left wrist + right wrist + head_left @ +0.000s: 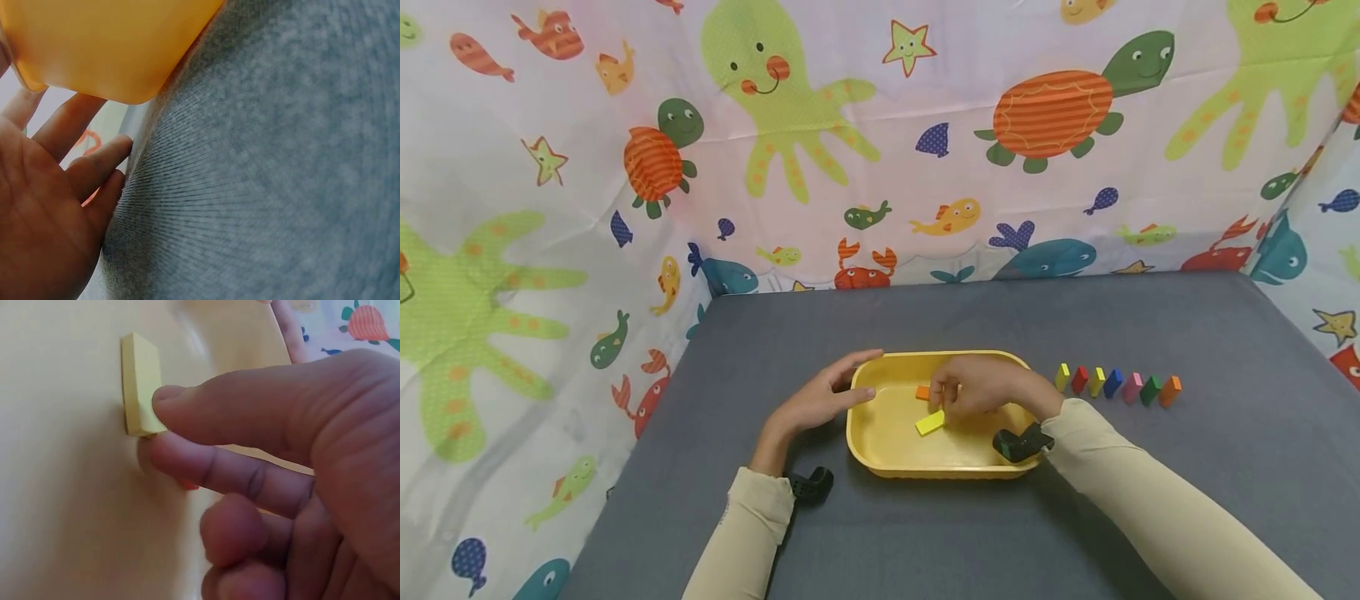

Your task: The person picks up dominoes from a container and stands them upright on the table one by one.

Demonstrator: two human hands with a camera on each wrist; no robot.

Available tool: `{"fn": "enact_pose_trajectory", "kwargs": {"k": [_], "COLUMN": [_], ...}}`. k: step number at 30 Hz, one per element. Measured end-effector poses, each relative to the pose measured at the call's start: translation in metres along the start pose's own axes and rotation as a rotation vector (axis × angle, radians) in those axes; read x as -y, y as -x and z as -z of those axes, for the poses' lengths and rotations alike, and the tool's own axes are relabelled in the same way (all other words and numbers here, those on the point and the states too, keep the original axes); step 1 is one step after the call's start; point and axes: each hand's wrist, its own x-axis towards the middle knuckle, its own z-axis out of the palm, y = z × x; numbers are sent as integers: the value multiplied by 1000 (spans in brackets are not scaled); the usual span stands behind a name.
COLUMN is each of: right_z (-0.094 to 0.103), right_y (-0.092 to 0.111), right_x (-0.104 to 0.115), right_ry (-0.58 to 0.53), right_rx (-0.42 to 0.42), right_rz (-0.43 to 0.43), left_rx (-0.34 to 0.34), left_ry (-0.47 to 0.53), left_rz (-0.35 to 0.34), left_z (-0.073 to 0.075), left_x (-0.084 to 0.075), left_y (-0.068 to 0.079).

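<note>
A yellow plastic tray (887, 437) rests on the grey cloth. My left hand (823, 396) holds its left end, thumb over the rim and inside, the other fingers along the outer wall. In the left wrist view those fingers (69, 128) lie beside the tray wall, the lower ones near the cloth. Inside the tray, my right hand (977, 385) pinches one end of a yellow domino block (929, 423) between thumb and index finger. An orange block (922, 392) lies behind it, partly hidden by that hand. The right wrist view shows the thumb against the yellow block's broad face.
Right of the tray, several upright domino blocks stand in a row, among them a blue block (1113, 383), a pink block (1132, 387) and an orange end block (1170, 391). The right forearm passes in front of them. A sea-animal curtain (850, 125) borders the table.
</note>
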Motion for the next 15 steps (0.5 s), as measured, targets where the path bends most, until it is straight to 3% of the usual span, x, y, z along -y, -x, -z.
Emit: {"fn": "enact_pose_trajectory", "kwargs": {"k": [8,15], "right_z": [-1,-6], "right_y": [-7,-9], "right_x": [-8,-13], "right_ry": [-46,-163], "right_rx": [-118,-78], "right_rz": [160,202], "left_rx": [5,8], "left_ry": [8,11], "left_rz": [-8,-13], "left_z": [0,1], "left_x": [-2,0], "left_y": [-1,1]}}
